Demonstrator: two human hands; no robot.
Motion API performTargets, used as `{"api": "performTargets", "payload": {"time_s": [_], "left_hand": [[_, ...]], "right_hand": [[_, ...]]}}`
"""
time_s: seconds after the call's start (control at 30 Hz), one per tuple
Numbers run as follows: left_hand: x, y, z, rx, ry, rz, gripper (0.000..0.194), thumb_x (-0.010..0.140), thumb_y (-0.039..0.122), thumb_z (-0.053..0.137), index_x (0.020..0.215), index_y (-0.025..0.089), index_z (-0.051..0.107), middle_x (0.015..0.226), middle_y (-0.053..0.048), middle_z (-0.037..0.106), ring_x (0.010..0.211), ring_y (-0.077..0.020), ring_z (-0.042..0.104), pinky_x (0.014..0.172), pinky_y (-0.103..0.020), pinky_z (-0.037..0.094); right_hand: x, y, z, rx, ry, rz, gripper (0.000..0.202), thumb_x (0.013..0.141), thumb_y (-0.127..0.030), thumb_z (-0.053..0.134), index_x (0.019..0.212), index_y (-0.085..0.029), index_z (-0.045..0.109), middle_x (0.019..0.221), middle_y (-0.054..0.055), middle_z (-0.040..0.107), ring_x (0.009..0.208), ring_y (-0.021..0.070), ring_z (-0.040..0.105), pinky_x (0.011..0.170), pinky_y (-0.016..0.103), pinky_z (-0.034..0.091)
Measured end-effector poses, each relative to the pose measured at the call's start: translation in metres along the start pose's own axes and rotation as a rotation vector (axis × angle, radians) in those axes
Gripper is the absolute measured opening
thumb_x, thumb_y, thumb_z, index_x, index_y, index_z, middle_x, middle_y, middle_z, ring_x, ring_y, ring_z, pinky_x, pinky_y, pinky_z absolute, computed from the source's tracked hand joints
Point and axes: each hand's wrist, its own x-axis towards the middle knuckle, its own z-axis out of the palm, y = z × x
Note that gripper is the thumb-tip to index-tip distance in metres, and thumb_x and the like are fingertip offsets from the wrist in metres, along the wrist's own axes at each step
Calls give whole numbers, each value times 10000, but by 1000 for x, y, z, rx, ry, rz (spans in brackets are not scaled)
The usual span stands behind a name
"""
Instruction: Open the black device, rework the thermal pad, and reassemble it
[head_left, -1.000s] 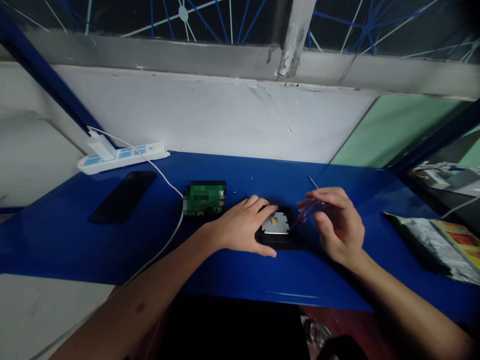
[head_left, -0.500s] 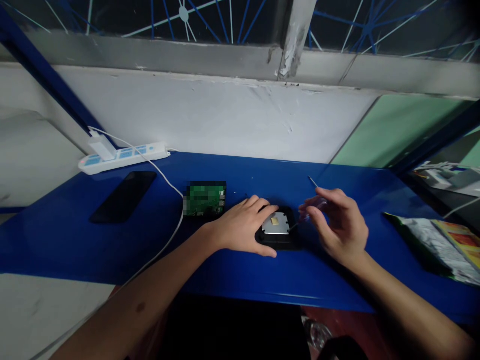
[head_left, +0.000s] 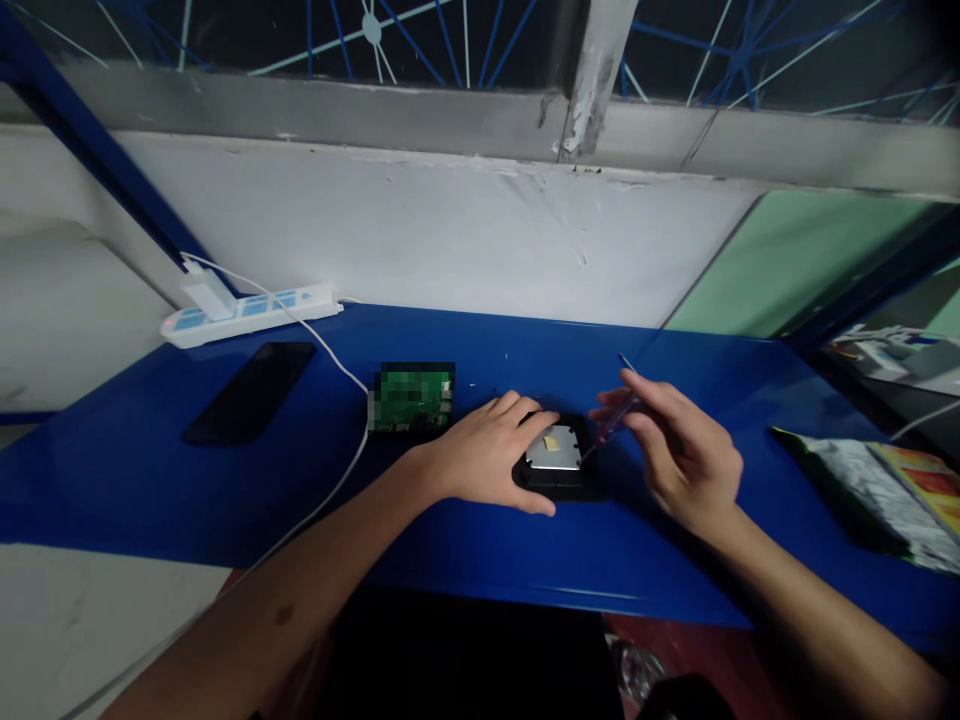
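A black plastic case (head_left: 562,486) lies on the blue table with a silver metal plate (head_left: 553,458) set in it. On the plate sits a small yellowish pad (head_left: 551,443). My left hand (head_left: 487,445) spans the case's left side, fingers over the far edge and thumb along the near edge, holding it down. In my right hand (head_left: 686,450) is a screwdriver (head_left: 616,413) with a see-through purplish handle, gripped between thumb and fingers. Its shaft slants down to the plate's right edge; whether the tip sits in a screw is too small to tell.
Left of the case lies a green circuit board (head_left: 412,400), partly pixelated. Farther left are a black phone (head_left: 251,393) and a white power strip (head_left: 259,312), whose white cable (head_left: 341,475) crosses the table. A shiny foil packet (head_left: 862,490) lies at the right.
My right fingers have shifted on the screwdriver handle, which has turned a little. Its tip stays at the plate's right edge. My left hand and the case stay in place.
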Motion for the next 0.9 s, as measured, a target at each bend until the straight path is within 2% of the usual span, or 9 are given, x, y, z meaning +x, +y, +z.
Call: {"api": "performTargets", "payload": {"time_s": [0.23, 0.47, 0.57, 0.67, 0.73, 0.9], "left_hand": [[0, -2, 1, -10, 0, 7, 1002, 729, 755, 715, 1488, 186, 391, 1407, -128, 511, 1269, -331, 466, 1092, -471, 408], [1, -1, 3, 9, 18, 6, 1012, 723, 760, 717, 1477, 156, 417, 1389, -146, 532, 1266, -337, 473, 1105, -474, 396], [0, 2, 2, 10, 6, -7, 991, 749, 760, 694, 1491, 172, 400, 1405, -140, 523, 1291, -338, 463, 1114, -482, 385], [-1, 6, 1, 10, -17, -10, 948, 795, 751, 659, 1502, 179, 388, 1428, -135, 506, 1308, -333, 451, 1108, -468, 391], [-1, 9, 2, 28, -11, -10, 934, 801, 751, 655, 1492, 176, 402, 1423, -141, 506, 1307, -338, 452, 1104, -465, 392], [0, 12, 5, 69, 23, -14, 931, 785, 755, 666, 1469, 170, 425, 1403, -149, 529, 1282, -345, 473, 1092, -460, 400]], "right_hand": [[-1, 1, 2, 53, 0, 51, 462, 925, -96, 629, 1322, -331, 633, 990, 33, 713, 791, 185, 733, 715, 384, 614], [-5, 7, 1, -16, -38, -45, 561, 914, -98, 632, 1423, -318, 554, 1044, 59, 717, 871, 204, 719, 768, 409, 613], [-3, 10, 1, -16, -2, -14, 573, 902, -110, 662, 1422, -326, 556, 1026, 46, 721, 835, 194, 722, 746, 405, 623], [13, 14, 5, 34, 139, 78, 500, 912, -143, 667, 1374, -319, 588, 1022, 34, 727, 811, 184, 737, 747, 402, 644], [30, 15, 12, 90, 182, 92, 455, 914, -184, 682, 1346, -299, 594, 1014, 26, 733, 842, 191, 752, 799, 420, 658], [65, 24, 49, 142, 108, 164, 322, 930, -280, 674, 1245, -273, 602, 1039, 36, 742, 892, 200, 768, 850, 407, 663]]}}
